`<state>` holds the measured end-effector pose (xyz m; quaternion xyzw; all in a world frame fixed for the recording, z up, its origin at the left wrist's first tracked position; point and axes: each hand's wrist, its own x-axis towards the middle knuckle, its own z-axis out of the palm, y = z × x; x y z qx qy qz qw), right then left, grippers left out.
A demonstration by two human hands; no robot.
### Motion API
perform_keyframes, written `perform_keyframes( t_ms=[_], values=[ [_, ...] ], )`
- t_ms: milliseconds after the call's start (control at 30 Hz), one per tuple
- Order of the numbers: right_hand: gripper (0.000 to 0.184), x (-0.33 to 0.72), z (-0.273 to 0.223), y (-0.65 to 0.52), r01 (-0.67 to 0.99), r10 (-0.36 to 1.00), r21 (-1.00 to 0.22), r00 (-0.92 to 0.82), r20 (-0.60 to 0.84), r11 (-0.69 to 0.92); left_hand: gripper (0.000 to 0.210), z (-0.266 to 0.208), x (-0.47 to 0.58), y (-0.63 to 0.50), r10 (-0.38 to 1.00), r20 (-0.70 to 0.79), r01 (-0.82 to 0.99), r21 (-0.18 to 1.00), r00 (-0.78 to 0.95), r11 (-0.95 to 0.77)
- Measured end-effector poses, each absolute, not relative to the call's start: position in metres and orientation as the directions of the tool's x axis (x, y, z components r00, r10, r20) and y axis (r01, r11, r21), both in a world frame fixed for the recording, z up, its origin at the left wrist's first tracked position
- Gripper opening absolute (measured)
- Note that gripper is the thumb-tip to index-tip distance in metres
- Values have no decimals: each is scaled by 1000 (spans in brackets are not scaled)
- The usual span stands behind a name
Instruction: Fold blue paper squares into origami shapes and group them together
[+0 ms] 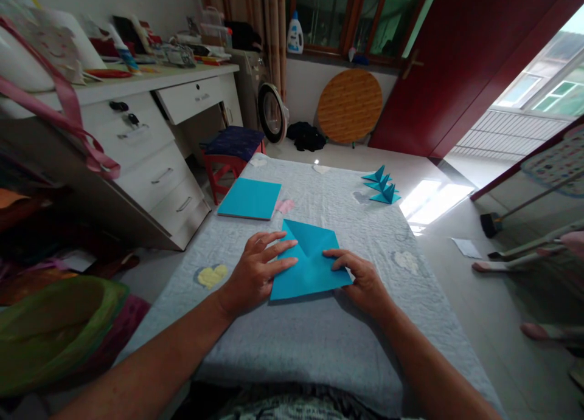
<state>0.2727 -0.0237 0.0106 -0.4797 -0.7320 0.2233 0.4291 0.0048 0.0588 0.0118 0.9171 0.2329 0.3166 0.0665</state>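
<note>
In the head view, a creased turquoise sheet of origami paper point(310, 277) lies on the cloth-covered table point(314, 344) directly in front of the person, between both hands. The left hand point(255, 273) rests over the sheet's left edge, its fingers extended and spread apart, with the fingertips on the paper. The right hand point(365, 281) is at the right edge, its fingers bent and the index fingertip on the upper face; whether the thumb grips the edge from below cannot be told. Creases meet near the middle of the sheet. Just beyond the left hand lies a square stack of turquoise paper point(252, 199), near a pink heart point(286, 206) on the cloth. Three folded turquoise paper pieces point(382, 186) with raised points stand in a row near the table's far right corner, well apart from the hands. A yellow heart point(212, 276) shows left of the left hand. Past the table are a red stool point(216, 171) with a dark cushion point(237, 142), a front-loading washing machine point(250, 70) with its door ajar, and a round wooden tabletop point(350, 107) leaning against the wall.
</note>
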Motion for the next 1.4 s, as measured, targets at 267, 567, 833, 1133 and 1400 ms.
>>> perform_keyframes(
  t_ms=[267, 567, 833, 1133, 1400],
  values=[
    [16, 282, 6, -22, 657, 859, -561, -310, 409, 504, 11, 7, 7, 59, 458, 297, 278, 490, 838, -826],
    [17, 276, 5, -24, 662, 947, -680, -175, 270, 316, 19, 12, 10, 51, 651, 237, 293, 747, 721, -597],
    [5, 269, 4, -18, 658, 977, -736, 3, 215, 160, 30, 13, 20, 51, 876, 73, 467, 824, 476, -322],
    [34, 266, -2, -16, 638, 950, -760, 144, 278, 125, 48, 1, 32, 56, 884, 252, 593, 664, 394, -454],
    [18, 269, -4, -18, 685, 938, -671, -54, 342, 284, 22, -2, 28, 59, 803, 235, 623, 526, 547, -579]
  ],
)
